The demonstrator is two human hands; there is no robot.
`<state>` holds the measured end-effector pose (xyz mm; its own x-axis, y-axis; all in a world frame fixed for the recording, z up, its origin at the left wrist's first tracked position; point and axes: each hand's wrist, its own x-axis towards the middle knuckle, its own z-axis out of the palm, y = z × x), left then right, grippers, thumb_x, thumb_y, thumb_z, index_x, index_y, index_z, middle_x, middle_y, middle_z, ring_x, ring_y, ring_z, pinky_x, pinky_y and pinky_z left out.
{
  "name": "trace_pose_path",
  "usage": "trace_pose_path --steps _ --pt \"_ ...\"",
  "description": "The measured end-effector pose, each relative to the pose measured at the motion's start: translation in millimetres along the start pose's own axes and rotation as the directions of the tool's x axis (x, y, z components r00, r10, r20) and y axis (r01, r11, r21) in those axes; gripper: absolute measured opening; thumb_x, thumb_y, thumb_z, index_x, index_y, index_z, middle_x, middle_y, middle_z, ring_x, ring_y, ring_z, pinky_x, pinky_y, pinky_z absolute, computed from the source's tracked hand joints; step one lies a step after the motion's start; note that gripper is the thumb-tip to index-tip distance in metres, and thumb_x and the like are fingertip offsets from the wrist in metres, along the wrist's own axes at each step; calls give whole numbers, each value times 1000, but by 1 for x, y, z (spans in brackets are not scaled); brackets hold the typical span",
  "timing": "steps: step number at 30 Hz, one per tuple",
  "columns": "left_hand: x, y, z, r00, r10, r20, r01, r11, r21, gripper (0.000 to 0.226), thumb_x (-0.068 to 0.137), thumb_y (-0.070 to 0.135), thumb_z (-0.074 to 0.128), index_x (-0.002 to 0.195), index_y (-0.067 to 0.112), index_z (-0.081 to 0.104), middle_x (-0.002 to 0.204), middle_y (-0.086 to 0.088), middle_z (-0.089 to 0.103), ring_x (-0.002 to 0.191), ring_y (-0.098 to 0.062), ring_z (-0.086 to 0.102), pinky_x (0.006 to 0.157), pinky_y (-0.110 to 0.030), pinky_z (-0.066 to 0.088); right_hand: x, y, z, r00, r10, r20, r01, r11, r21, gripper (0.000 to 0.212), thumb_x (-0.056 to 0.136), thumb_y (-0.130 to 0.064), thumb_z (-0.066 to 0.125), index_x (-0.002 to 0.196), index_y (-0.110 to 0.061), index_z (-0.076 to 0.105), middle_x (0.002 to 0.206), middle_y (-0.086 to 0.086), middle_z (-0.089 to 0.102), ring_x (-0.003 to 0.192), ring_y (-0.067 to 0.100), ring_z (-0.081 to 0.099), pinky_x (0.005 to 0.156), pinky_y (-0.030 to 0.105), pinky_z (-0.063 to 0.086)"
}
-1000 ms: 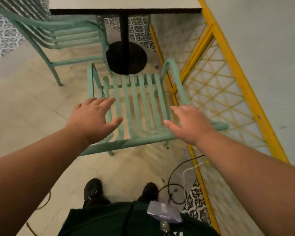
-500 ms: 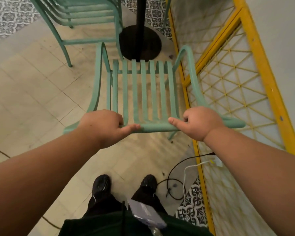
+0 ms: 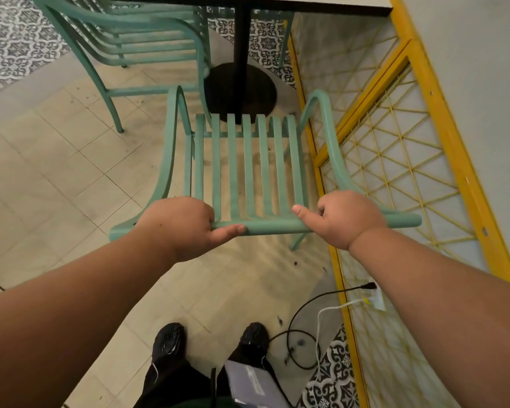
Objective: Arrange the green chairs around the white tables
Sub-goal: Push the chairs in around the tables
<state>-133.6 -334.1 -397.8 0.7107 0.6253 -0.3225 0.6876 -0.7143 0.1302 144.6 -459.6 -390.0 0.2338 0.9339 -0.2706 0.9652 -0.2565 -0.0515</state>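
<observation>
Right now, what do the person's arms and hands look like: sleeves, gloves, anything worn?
Both forearms are bare up to the frame edge, with no sleeve showing. The left hand and right hand carry no glove, ring, watch or band. Lower down, black shoes and dark trousers show.

Your forearms (image 3: 71, 304) are bare right to the frame's edges. At bottom centre you wear black shoes (image 3: 169, 340) and black trousers (image 3: 167, 384), with a flat grey-purple device (image 3: 252, 384) hanging at your front.

Café — green chairs (image 3: 248, 160), pedestal table (image 3: 242, 48), patterned tiles (image 3: 15, 45).
</observation>
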Motion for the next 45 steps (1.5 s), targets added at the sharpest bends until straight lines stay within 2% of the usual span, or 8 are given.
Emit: trace_pose_path --steps 15,22,31,35,37,40,43,45 --pt "97 -5 -31 998 4 -63 -3 1000 20 105 61 106 -2 59 24 63 50 4 55 46 -13 54 37 -27 36 84 45 -24 999 -26 -23 25 1000 -6 84 76 -89 11 50 -17 45 48 1 41 45 22 46 46 32 30" --pt "120 -14 -38 999 9 -38 -9 1000 15 105 60 107 -2 60 25 63 52 5 57 48 -13 56 39 -28 45 105 52 -28 1000 -11 -27 11 1000 -13 84 78 -89 11 51 -18 48 48 0 43 45 21 47 44 32 30" --pt "141 -25 -51 997 61 -42 -60 998 15 107 60 105 -6 62 23 62 53 5 55 48 -14 55 40 -27 40 124 54 -29 997 20 -70 -20 1000 -3 91 76 -92 7 53 -18 54 50 1 47 48 21 50 45 32 30" --pt "143 -26 -48 997 48 -60 -49 999 -19 103 61 106 -3 63 26 61 54 6 58 49 -13 56 40 -27 38 124 55 -29 998 1 -64 0 1000 7 99 70 -98 -2 53 -19 54 49 -1 47 46 19 50 44 32 30" --pt "140 -27 -47 996 10 -93 -14 999 -37 103 63 106 1 74 26 65 58 8 59 52 -12 57 41 -27 40 126 56 -29 998 -7 -66 10 999 38 102 64 -101 -5 57 -20 57 54 -1 52 51 19 52 46 32 33" --pt "140 -25 -47 990 -26 -139 20 999 -39 105 65 106 7 104 29 67 80 11 64 66 -10 59 47 -29 47 124 57 -31 999 -21 -44 25 996 83 104 58 -104 -6 72 -26 61 66 -7 55 63 17 54 49 32 30" --pt "133 -27 -48 979 -1 -203 -1 1000 -11 102 71 102 4 112 32 65 91 11 65 78 -12 61 55 -30 48 119 58 -36 999 -40 -32 43 995 95 111 60 -103 -4 102 -29 67 79 -14 49 72 12 49 54 32 31" --pt "127 -24 -49 962 16 -271 -17 1000 0 92 79 96 8 114 34 66 93 12 67 83 -12 62 63 -31 42 113 60 -41 995 -68 -74 70 997 32 111 67 -100 -1 113 -25 68 85 -9 52 82 17 50 62 35 37"
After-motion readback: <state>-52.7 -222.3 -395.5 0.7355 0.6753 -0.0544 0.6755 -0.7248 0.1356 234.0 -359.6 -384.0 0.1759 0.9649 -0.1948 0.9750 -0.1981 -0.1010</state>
